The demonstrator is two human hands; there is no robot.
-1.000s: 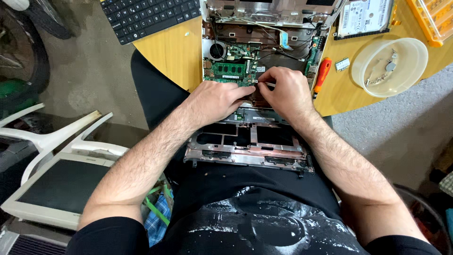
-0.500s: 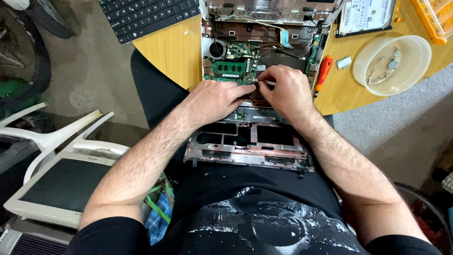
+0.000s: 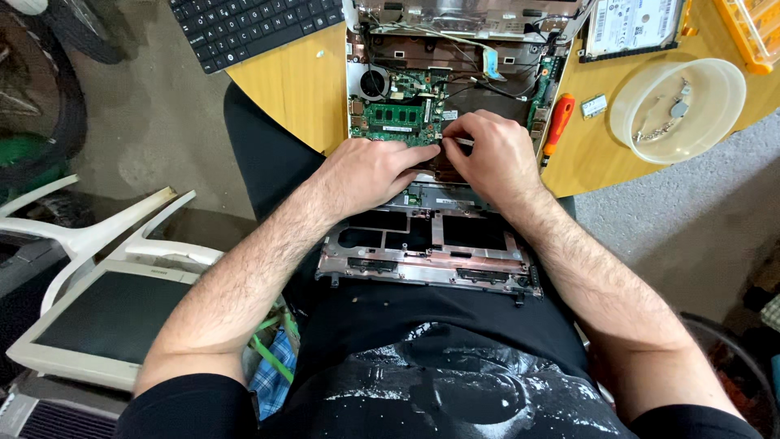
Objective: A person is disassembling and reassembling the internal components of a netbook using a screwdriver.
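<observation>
Opened laptop chassis (image 3: 431, 236) on the wooden counter (image 3: 301, 85), both hands working at its circuit board (image 3: 402, 110).

The chassis spans counter edge and lap. The left hand (image 3: 370, 171) rests on the board's lower edge, fingers drawn together, index tip beside the right hand (image 3: 491, 154), which pinches what appears to be a thin pale part, largely hidden. A clear round tub (image 3: 678, 102), a bare drive (image 3: 634, 24) and an orange-handled screwdriver (image 3: 559, 122) lie right. Good practice: steady the board, pull straight, spare nearby cables.
</observation>
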